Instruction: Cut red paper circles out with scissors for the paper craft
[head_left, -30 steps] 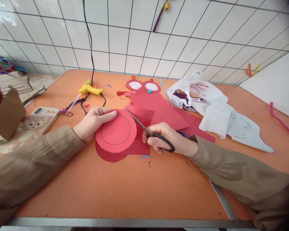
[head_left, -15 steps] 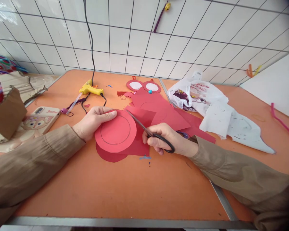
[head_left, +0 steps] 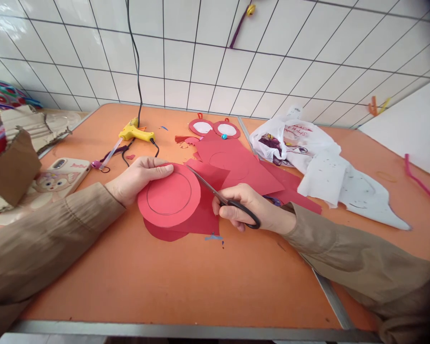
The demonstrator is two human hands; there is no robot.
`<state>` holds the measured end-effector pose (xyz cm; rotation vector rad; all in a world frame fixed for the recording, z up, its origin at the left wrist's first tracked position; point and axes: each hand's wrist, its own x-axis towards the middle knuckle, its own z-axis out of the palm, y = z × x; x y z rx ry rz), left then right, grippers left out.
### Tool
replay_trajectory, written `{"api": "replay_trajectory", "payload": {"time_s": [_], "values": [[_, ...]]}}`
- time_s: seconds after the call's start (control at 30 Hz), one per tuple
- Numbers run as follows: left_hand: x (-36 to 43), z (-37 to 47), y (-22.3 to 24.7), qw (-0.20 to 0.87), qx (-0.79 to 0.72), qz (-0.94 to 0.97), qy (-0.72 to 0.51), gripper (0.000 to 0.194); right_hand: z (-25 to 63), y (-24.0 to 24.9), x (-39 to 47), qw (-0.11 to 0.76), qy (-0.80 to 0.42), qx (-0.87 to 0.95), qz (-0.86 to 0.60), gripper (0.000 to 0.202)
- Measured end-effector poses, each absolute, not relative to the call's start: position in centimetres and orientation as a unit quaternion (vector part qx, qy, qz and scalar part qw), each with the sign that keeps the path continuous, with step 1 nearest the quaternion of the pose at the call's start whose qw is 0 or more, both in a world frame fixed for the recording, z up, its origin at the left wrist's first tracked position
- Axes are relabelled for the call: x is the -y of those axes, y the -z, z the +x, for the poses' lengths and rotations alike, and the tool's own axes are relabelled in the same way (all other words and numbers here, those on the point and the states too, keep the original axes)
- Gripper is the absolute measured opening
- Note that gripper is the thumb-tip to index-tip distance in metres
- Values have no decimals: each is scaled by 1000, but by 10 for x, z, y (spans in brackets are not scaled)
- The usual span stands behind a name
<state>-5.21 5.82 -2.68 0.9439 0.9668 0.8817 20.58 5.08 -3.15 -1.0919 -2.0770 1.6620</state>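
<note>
A round piece of red paper (head_left: 169,195) with a smaller circle drawn on it is pinched at its upper left edge by my left hand (head_left: 142,177), thumb on top. My right hand (head_left: 240,206) grips a pair of scissors (head_left: 240,210) by the black handles. Their blades point up and left, alongside the right edge of the round paper. Red scrap paper (head_left: 207,217) hangs below and to the right of the circle. Further red sheets (head_left: 243,172) lie behind my right hand, one with a circle drawn on it.
On the orange table (head_left: 186,282) stand a yellow glue gun (head_left: 138,132) with its cord and a phone (head_left: 62,177) at left. A cardboard box (head_left: 16,167) is at the left edge. Two red paper rings (head_left: 226,129) lie behind; a white plastic bag (head_left: 300,138) sits at right.
The round paper has shifted slightly left with my left hand, so it sits a little farther from the scissors. My right hand has barely moved.
</note>
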Motion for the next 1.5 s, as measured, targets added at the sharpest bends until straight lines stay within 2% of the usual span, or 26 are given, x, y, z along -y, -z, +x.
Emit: {"api": "replay_trajectory", "payload": {"time_s": [0.33,0.6,0.97,1.5], "values": [[-58,-52,19,707,-430,420,-373,16,206,31,-50,131,-576,714,-375,51],[-57,-53,14,716,-439,406,-360,20,207,33,-51,123,-584,710,-373,55],[-56,-54,16,713,-422,457,-323,16,210,32,-55,103,-597,723,-331,56],[-53,-49,17,726,-407,458,-314,13,207,28,-53,81,-589,727,-344,58]]}}
